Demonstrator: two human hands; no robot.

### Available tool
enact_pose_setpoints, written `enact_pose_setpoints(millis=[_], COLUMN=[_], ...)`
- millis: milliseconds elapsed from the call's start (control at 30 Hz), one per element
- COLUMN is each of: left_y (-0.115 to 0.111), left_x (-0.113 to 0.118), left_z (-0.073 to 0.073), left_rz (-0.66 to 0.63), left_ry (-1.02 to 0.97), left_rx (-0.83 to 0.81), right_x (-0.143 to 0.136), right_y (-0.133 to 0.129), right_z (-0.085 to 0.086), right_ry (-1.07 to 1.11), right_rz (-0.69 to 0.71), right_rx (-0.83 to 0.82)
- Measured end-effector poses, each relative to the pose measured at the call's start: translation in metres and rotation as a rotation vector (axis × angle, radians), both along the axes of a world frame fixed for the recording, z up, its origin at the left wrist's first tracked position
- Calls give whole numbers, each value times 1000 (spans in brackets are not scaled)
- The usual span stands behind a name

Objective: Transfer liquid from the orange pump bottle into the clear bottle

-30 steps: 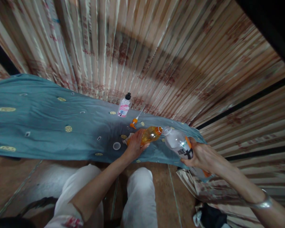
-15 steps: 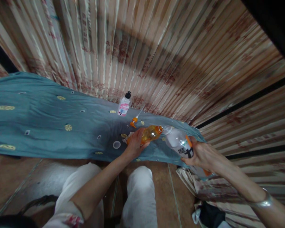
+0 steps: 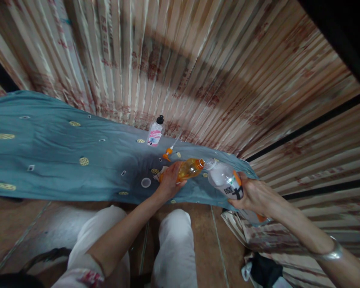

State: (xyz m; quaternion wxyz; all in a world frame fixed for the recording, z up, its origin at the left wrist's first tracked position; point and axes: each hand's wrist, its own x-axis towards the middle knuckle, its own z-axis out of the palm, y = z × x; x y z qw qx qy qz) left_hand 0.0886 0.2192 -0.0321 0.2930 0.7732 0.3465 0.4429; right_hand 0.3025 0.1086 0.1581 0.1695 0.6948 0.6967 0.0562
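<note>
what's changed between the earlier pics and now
Nothing has visibly moved apart from a slight shift of the view, and nothing was taken hold of or let go. The left hand still grips the amber bottle, the right hand the larger bottle; the orange pump stayed put.

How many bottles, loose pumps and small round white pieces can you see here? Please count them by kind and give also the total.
Bottles: 3 (orange bottle, large bottle, pink-label bottle)
Loose pumps: 1 (orange pump)
Small round white pieces: 1 (round piece)
Total: 5
</note>
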Motion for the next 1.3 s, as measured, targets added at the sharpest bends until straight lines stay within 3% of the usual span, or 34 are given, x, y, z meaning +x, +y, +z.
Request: enact_pose_setpoints(millis=[733, 1300], left_y=[-4, -3], left_x=[-3, -2], left_z=[8, 6], left_rz=[-28, -12], left_ry=[-35, -19], left_rx=[0, -18], right_x=[0, 1], right_y=[1, 1], right_z=[1, 0], right_ry=[-52, -34], right_rz=[13, 24], right_rx=[-11, 7])
